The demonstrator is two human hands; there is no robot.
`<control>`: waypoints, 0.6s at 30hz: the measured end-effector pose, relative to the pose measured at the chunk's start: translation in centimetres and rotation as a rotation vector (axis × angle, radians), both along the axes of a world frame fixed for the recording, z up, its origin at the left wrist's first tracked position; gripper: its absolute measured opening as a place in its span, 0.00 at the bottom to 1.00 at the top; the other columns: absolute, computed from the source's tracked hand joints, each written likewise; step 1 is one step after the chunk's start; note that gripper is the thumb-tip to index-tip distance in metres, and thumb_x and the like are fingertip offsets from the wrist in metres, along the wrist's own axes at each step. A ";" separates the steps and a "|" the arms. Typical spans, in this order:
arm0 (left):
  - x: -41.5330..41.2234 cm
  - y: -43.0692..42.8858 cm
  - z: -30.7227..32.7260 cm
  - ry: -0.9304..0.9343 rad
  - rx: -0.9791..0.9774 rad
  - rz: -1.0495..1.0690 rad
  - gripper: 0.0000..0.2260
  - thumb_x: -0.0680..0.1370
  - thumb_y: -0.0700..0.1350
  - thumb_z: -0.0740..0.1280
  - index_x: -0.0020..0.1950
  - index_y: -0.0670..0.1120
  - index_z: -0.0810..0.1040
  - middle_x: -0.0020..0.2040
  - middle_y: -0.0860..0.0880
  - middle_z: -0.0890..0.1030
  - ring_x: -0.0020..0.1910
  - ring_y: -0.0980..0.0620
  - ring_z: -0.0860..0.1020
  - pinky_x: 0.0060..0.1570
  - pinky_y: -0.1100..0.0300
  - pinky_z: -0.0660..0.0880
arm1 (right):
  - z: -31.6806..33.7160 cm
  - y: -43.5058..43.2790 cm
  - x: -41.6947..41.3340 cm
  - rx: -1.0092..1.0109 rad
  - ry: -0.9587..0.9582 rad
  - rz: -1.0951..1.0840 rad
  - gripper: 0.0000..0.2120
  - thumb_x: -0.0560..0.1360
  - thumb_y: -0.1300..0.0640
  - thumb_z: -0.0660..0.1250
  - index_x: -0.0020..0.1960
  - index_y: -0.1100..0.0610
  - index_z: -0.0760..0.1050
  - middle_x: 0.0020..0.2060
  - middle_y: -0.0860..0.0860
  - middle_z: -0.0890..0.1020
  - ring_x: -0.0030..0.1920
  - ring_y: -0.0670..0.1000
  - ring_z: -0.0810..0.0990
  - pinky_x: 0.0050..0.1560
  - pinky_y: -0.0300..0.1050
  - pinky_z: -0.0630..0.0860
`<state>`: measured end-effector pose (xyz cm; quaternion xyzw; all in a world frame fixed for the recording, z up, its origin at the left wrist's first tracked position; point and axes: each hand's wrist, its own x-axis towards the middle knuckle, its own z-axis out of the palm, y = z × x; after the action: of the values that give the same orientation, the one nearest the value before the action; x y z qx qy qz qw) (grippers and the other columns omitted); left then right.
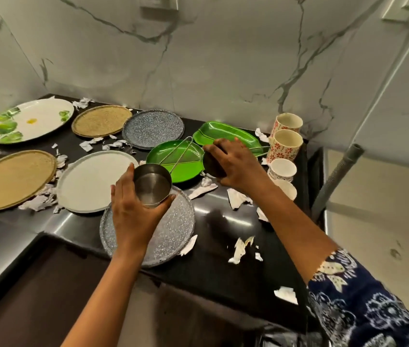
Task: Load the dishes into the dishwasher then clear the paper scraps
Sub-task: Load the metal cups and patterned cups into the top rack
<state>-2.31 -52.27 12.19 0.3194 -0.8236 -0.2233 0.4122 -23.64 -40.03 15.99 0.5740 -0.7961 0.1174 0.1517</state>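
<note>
Left hand (133, 216) grips the steel cup (152, 184), mouth up — right hand (236, 164) clasps a dark object (212, 162).

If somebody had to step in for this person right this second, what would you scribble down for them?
Left hand: grips a steel cup above the near grey speckled plate.
Right hand: curled round a dark vessel, too blurred to name, beside the round green plate.
The other plates, the long green tray and the patterned cups sit on the black counter, with paper scraps scattered among them.
Done: nothing visibly loaded; the dishwasher is out of view.
Left: load every dish, then clear the scraps.
</note>
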 end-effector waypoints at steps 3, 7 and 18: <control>4.0 1.6 0.6 0.031 0.025 -0.051 0.45 0.64 0.56 0.79 0.73 0.42 0.64 0.65 0.42 0.72 0.65 0.44 0.70 0.65 0.49 0.69 | 0.8 3.8 5.6 -0.181 -0.065 0.035 0.35 0.61 0.58 0.76 0.66 0.58 0.69 0.59 0.60 0.74 0.57 0.62 0.74 0.60 0.55 0.71; 10.2 4.6 0.2 0.014 0.088 -0.196 0.45 0.64 0.56 0.78 0.75 0.46 0.62 0.68 0.45 0.70 0.67 0.48 0.69 0.65 0.55 0.68 | 0.6 9.3 14.7 -0.279 -0.218 -0.055 0.37 0.61 0.56 0.76 0.65 0.53 0.63 0.62 0.57 0.70 0.61 0.56 0.72 0.53 0.44 0.73; 25.0 16.8 -4.4 -0.127 0.209 -0.554 0.45 0.63 0.51 0.80 0.75 0.45 0.63 0.67 0.47 0.71 0.63 0.61 0.66 0.57 0.80 0.61 | -5.6 26.4 35.6 -0.199 -0.393 -0.432 0.39 0.62 0.52 0.78 0.68 0.55 0.65 0.62 0.54 0.71 0.59 0.55 0.72 0.61 0.47 0.71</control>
<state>22.68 -35.51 7.80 0.1366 -0.8759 -0.3905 0.2482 11.95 -13.64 10.41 0.3402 -0.8983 0.2686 0.0717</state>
